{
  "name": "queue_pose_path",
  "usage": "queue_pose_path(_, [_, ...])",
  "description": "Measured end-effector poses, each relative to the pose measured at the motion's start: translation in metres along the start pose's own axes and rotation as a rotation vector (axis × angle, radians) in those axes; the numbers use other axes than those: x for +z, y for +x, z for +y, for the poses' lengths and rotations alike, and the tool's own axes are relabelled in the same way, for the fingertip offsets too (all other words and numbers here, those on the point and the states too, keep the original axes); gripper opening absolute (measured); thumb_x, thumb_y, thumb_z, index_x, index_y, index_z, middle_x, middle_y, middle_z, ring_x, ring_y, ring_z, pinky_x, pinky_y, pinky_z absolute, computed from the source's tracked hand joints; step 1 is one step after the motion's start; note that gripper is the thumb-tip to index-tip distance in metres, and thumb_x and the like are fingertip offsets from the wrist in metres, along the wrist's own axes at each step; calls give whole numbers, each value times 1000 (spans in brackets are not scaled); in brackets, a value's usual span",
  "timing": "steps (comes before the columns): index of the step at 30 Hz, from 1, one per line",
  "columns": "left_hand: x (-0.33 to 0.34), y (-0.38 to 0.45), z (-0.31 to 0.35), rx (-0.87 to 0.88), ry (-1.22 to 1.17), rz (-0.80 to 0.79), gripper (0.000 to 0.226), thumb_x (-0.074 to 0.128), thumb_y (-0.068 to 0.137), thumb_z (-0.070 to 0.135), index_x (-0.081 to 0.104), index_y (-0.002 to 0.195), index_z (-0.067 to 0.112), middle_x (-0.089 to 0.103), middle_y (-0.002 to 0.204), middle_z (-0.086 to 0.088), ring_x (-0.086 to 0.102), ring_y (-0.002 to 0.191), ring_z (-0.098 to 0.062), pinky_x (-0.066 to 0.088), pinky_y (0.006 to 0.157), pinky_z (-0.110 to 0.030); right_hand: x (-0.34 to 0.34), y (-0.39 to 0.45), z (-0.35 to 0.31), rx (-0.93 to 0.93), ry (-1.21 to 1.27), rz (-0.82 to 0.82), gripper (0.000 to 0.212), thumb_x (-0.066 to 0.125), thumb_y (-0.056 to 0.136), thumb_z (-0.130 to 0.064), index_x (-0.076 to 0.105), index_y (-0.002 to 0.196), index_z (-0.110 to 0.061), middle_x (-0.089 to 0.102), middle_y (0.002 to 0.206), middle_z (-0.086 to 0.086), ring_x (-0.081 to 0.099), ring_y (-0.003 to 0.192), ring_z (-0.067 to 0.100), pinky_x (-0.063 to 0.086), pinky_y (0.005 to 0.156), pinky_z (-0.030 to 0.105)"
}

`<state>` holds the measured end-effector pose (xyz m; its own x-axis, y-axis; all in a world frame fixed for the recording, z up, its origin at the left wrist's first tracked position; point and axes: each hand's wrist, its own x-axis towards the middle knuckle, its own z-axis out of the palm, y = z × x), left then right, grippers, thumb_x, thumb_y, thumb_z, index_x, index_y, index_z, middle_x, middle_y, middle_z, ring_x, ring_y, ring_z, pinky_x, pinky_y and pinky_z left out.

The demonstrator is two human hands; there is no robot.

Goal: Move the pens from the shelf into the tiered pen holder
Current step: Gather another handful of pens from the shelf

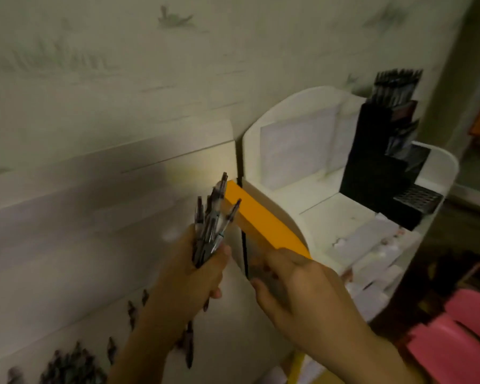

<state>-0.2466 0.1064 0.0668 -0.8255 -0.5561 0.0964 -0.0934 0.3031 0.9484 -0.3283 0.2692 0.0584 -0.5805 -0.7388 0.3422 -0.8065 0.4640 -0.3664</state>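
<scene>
At three o'clock we see a white desk organizer (294,112) against the patterned wall (122,65); an orange panel (261,223) slants at centre, and pink plastic (455,336) sits at five o'clock.

The pens (211,225) look like plastic, their clear barrels giving small glossy glints. The tiered pen holder (383,167) reads as matt black, its lowest tier a perforated mesh. The white shelf (288,128) is smooth and faintly satiny. The orange strip (261,220) looks flat and matt. The wall (122,65) carries a pale, matt wood-grain print. Blur hides finer texture.
</scene>
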Motion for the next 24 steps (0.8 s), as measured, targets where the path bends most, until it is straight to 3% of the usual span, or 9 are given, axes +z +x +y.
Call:
queue_pose_path(3, [46, 8, 32, 107, 47, -24, 9, 60, 93, 24, 55, 86, 21, 49, 55, 3, 51, 46, -8, 48, 49, -20, -30, -16, 39, 31, -67, 21, 30, 41, 91, -49, 54, 114, -35, 63, 103, -11, 60, 83, 15, 53, 69, 33])
queue_pose_path(11, [218, 22, 94, 236, 133, -113, 15, 66, 89, 24, 52, 83, 24, 46, 57, 5, 45, 51, -11, 38, 48, -22, -115, -63, 178, 109, -196, 53, 39, 52, 94, -44, 53, 131, -31, 62, 124, -7, 60, 107, 15, 50, 86, 32])
queue_pose_path(15, [299, 24, 115, 266, 239, -159, 17, 63, 91, 26, 48, 84, 29, 48, 61, 6, 47, 53, -10, 39, 54, -23, -150, -85, 247, 177, -245, 81, 39, 56, 90, -43, 55, 128, -31, 64, 119, -7, 61, 103, 17, 50, 82, 35])
queue_pose_path(24, [401, 64, 124, 209, 107, -223, 18, 58, 95, 28, 50, 79, 31, 49, 55, 11, 47, 51, -6, 42, 59, -27, -180, -78, 359, 239, -243, 91, 41, 57, 89, -44, 53, 128, -33, 63, 119, -10, 60, 105, 14, 48, 82, 31])
